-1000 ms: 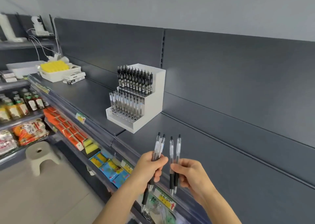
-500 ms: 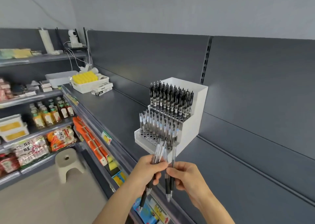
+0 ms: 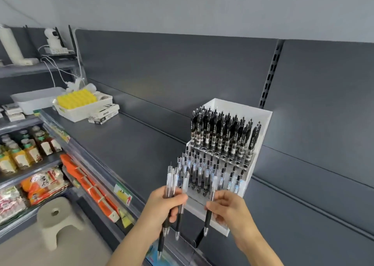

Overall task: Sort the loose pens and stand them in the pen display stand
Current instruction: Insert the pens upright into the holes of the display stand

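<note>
Pens held in both hands, just in front of the pen display stand [image 3: 232,107].
Left hand [image 3: 166,203]: grip closed around a bundle of clear-barrelled pens [image 3: 172,180], tips down. Right hand [image 3: 226,207]: thumb and fingers pinch a single pen [image 3: 207,219], tip down, beside the stand's lower tier. The white stand sits on the dark shelf [image 3: 131,144]; its upper tier holds black pens [image 3: 222,132], its lower tier clear pens [image 3: 202,170], all upright. Far left on the shelf is a white basket [image 3: 66,111]; a stool [image 3: 58,221] stands on the floor.
</note>
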Tool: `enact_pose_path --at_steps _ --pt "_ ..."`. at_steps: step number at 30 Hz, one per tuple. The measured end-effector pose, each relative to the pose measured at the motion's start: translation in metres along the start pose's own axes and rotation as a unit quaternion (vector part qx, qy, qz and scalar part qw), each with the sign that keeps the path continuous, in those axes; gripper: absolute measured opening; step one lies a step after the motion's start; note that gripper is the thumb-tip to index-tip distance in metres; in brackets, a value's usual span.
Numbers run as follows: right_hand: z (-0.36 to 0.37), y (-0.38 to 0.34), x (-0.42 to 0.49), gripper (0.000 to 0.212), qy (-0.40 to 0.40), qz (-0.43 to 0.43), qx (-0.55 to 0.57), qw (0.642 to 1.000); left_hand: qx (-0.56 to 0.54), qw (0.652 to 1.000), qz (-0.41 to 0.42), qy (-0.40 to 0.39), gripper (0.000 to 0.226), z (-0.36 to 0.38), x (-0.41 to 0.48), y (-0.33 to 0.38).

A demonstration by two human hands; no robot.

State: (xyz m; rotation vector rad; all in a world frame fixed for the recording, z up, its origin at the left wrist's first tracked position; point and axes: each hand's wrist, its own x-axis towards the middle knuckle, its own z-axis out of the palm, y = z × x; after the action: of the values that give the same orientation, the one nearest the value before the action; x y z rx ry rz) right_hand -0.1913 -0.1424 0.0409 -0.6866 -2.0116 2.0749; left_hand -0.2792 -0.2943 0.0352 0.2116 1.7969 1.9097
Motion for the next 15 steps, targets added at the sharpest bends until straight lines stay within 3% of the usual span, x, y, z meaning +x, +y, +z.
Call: enact_pose_path --at_steps 9,15 --pt "0.065 -0.004 0.02 0.009 0.126 -0.025 0.041 0.991 0.025 0.995 -0.012 -0.098 0.004 -0.066 0.053 0.011" --pt "0.083 -0.025 0.027 0.018 0.251 -0.126 -0.066 0.957 0.035 0.988 -0.015 -0.149 0.006 -0.086 0.068 0.011"
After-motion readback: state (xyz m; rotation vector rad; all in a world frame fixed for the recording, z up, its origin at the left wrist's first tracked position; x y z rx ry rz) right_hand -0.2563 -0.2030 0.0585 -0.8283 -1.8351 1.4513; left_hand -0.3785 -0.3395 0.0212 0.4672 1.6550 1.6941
